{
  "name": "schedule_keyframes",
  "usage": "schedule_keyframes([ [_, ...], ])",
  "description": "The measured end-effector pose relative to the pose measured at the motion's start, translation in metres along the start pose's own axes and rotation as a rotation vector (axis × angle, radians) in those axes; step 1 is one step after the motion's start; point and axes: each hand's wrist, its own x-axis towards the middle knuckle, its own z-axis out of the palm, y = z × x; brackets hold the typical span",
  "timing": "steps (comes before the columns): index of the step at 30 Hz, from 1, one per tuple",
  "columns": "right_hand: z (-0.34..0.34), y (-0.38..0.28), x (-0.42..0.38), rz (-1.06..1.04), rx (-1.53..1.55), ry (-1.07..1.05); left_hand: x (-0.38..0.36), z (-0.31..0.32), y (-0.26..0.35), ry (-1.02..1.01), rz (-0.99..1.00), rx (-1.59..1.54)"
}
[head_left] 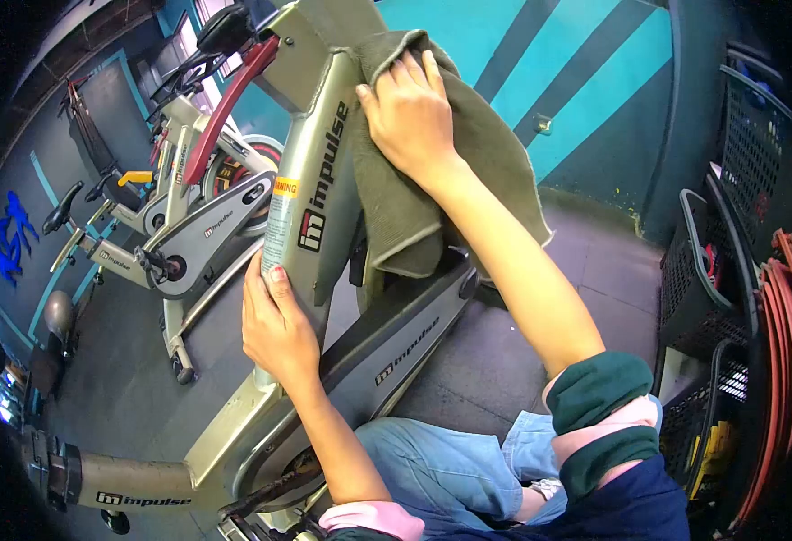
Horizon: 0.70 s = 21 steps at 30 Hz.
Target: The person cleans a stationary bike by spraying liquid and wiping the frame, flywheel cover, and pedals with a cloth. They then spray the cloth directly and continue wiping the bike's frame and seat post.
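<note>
An exercise bike (331, 122) with "impulse" lettering stands tilted across the middle of the head view. My right hand (411, 117) grips an olive-green cloth (495, 167) and presses it on the upper side of the bike's frame. Its fingertips are tucked under a fold at the top, and the rest of the cloth hangs down. Lower on the same slanted post, my left hand (279, 329) is wrapped round the tube just below a warning label (284, 187). The tube hides part of its fingers.
Behind on the left stands another exercise bike (207, 236), with its flywheel showing. Black plastic baskets (689, 261) line the right side, beside hanging orange-red bands (779, 334). A teal-striped wall (585, 63) rises at the back, above dark floor tiles (585, 248).
</note>
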Motion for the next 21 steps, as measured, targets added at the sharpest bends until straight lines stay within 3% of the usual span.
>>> schedule_keyframes([
  [2, -0.001, -0.008, -0.015, -0.047, -0.023, 0.02, 0.0, 0.0, 0.002, 0.002, -0.009, -0.003],
  [8, -0.015, -0.071, -0.089, 0.03, 0.35, -0.065, 0.001, -0.003, 0.007, -0.015, -0.028, 0.005],
  [13, -0.048, -0.128, -0.142, -0.141, 0.524, -0.323, 0.0, -0.006, -0.003, -0.038, 0.027, -0.085],
  [15, -0.04, -0.113, -0.139, -0.171, 0.49, -0.345, 0.0, -0.009, -0.005, -0.064, 0.003, -0.083],
  [17, -0.023, -0.087, -0.112, -0.401, 0.29, -0.246, 0.0, -0.011, -0.003, -0.084, -0.083, -0.175],
  [20, -0.014, -0.065, -0.045, -0.157, 0.191, -0.143, 0.003, -0.019, -0.001, -0.157, -0.162, -0.225],
  [21, -0.019, -0.065, -0.027, -0.073, 0.359, -0.173, 0.003, -0.02, -0.002, -0.187, -0.184, -0.241],
])
